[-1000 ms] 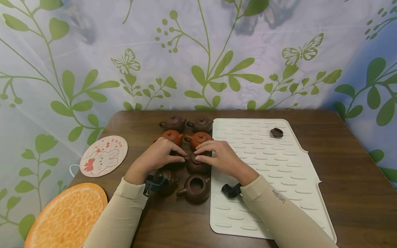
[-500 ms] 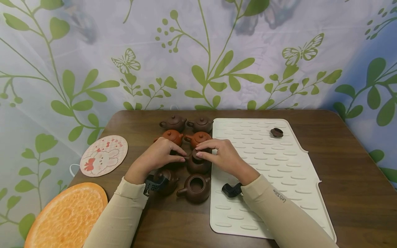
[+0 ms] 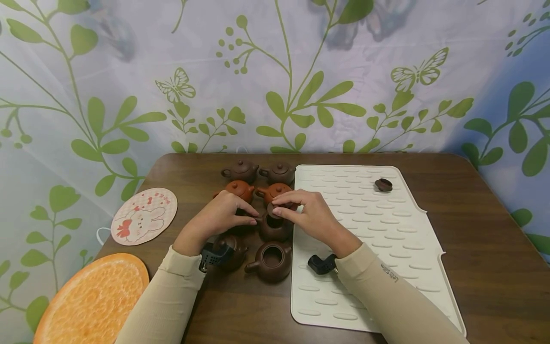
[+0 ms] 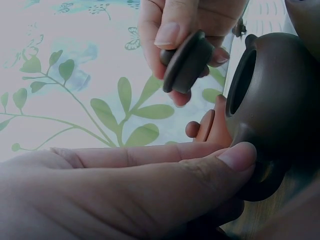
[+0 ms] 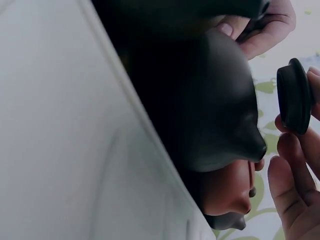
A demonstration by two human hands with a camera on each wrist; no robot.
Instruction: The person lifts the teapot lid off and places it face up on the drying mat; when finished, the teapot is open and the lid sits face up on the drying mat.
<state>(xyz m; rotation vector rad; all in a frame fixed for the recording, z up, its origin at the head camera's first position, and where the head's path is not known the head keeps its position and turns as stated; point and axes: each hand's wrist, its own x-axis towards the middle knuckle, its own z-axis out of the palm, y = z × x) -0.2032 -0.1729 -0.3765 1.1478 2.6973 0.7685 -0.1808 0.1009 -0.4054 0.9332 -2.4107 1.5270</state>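
1. Lid [image 4: 187,67] and right hand [image 3: 307,212] sit slightly higher than half a second ago, the lid tipped further; the left hand [image 3: 221,212] keeps its place.
2. Thumb and fingers of the right hand pinch the lid, apart from the mouth of the dark teapot [image 3: 275,234], near its 12 o'clock edge. The left hand grips that teapot's handle [image 4: 262,187] at 10 o'clock.
3. Around the dark teapot: a white mat [image 3: 369,286] at 3 o'clock, a second uncovered teapot [image 3: 268,273] at 6, a red-orange teapot [image 3: 268,193] at 12.
4. With so small a hold, the tilted lid could roll out of the fingers and chip the rim below.
5. Crowding is another risk: the right fingers could brush the red-orange teapot and unseat its cover.
6. Should the left grip slacken or tug, the dark teapot could swing into its 6 o'clock neighbour.
7. Fingers partly hide the lid's knob [image 4: 167,56]. Whatever dark shape lies under the left hand is unclear. A wrist camera [image 3: 209,256] masks part of the lidded teapot [image 3: 237,253] at 8 o'clock, and the right wrist view crops the right hand.
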